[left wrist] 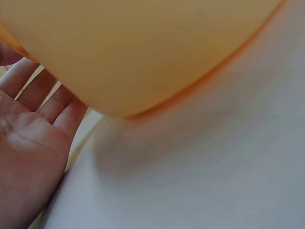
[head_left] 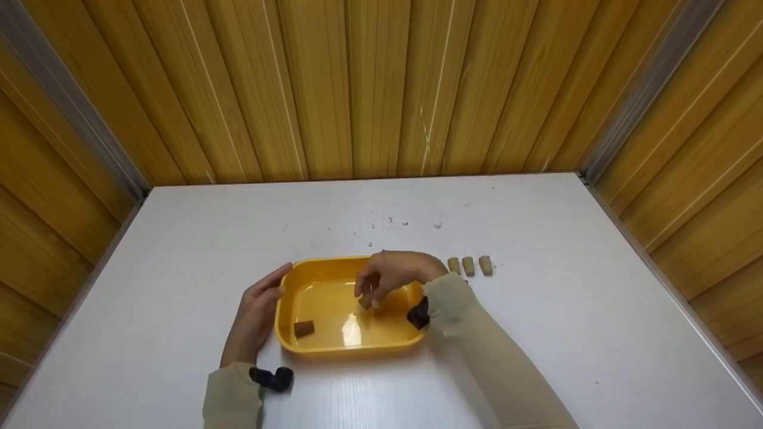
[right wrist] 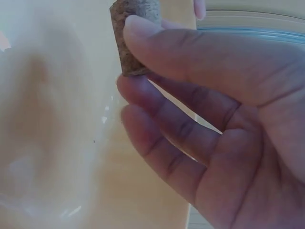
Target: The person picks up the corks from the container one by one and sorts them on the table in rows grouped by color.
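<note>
A yellow plastic tray [head_left: 351, 347] sits on the white table. My left hand [head_left: 256, 310] rests against its left side, fingers extended along the outer wall near the rim. In the left wrist view the fingertips of the left hand [left wrist: 35, 124] are hidden behind the tray wall [left wrist: 143, 57]. My right hand [head_left: 393, 274] is over the tray's inside, pinching a small brown cork [head_left: 365, 302] between thumb and fingers. Close up, this cork [right wrist: 128, 43] has a speckled side, and the right hand's [right wrist: 205, 114] lower fingers are loosely bent. Another cork [head_left: 304, 328] lies at the tray's front left.
Right of the tray, a short row of lighter corks stands on the table, among them a left cork [head_left: 453, 265], a middle cork [head_left: 468, 266] and a right cork [head_left: 486, 266]. Dark specks mark the table [head_left: 238, 220] behind the tray. Yellow slatted walls [head_left: 375, 89] enclose it.
</note>
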The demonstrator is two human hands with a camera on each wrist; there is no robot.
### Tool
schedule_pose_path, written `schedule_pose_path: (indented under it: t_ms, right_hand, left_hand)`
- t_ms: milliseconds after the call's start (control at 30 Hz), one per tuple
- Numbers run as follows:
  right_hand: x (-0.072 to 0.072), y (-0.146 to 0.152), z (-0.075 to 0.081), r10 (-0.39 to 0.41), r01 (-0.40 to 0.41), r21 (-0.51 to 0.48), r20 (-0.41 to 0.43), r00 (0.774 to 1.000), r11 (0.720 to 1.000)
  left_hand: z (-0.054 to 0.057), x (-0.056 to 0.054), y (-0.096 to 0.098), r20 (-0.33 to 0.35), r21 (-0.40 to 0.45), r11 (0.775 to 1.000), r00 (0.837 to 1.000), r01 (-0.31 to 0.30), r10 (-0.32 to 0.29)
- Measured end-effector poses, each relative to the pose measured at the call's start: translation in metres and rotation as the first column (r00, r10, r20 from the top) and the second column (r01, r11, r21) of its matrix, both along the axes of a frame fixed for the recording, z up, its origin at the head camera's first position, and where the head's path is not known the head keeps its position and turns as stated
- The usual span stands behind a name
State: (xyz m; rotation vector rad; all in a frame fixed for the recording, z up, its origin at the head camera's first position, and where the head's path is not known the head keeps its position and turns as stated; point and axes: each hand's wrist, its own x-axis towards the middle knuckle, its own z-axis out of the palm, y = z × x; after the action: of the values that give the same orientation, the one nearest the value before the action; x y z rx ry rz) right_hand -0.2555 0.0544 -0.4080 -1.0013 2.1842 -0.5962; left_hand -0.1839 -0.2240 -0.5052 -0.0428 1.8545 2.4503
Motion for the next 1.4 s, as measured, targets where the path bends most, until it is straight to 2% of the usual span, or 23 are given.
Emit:
schedule_pose_path:
  t_ms: [133, 267, 533, 667, 833, 1100, 1267, 1400]
  right_hand:
    - [-0.001, 0.004, 0.004, 0.026, -0.026, -0.036, 0.004, 1.0, 0.999]
    - [-0.001, 0.009, 0.009, 0.018, -0.018, -0.064, 0.009, 1.0, 0.998]
    - [0.004, 0.026, 0.02, -0.062, 0.07, -0.189, 0.051, 0.997, 0.98]
    - [0.006, 0.036, 0.021, -0.087, 0.095, -0.255, 0.042, 0.995, 0.962]
    - [0.006, 0.049, 0.019, -0.134, 0.128, -0.307, 0.001, 0.991, 0.943]
    - [0.006, 0.072, 0.009, -0.294, 0.262, -0.386, -0.024, 0.956, 0.884]
    - [0.008, 0.081, 0.001, -0.37, 0.304, -0.418, -0.084, 0.925, 0.856]
    - [0.012, 0.088, -0.006, -0.426, 0.35, -0.435, -0.09, 0.9, 0.83]
  left_hand:
    - [0.0, 0.001, 0.0, -0.002, -0.006, 1.0, 1.0, 0.0, 0.0]
    - [0.0, 0.001, 0.0, -0.009, 0.001, 1.0, 1.0, 0.003, -0.003]
    - [0.0, 0.002, 0.001, -0.015, 0.026, 1.0, 1.0, -0.004, 0.004]
    - [-0.001, 0.002, 0.001, -0.026, 0.059, 0.998, 1.0, -0.001, 0.003]
    - [-0.002, 0.002, 0.001, -0.02, 0.038, 0.999, 1.0, 0.003, -0.002]
    - [-0.002, 0.003, 0.001, -0.02, 0.058, 0.998, 1.0, 0.008, -0.007]
    - [-0.001, 0.003, -0.001, -0.019, 0.039, 0.999, 1.0, 0.005, -0.004]
    - [-0.002, 0.003, 0.0, -0.01, 0.029, 1.0, 1.0, -0.001, 0.002]
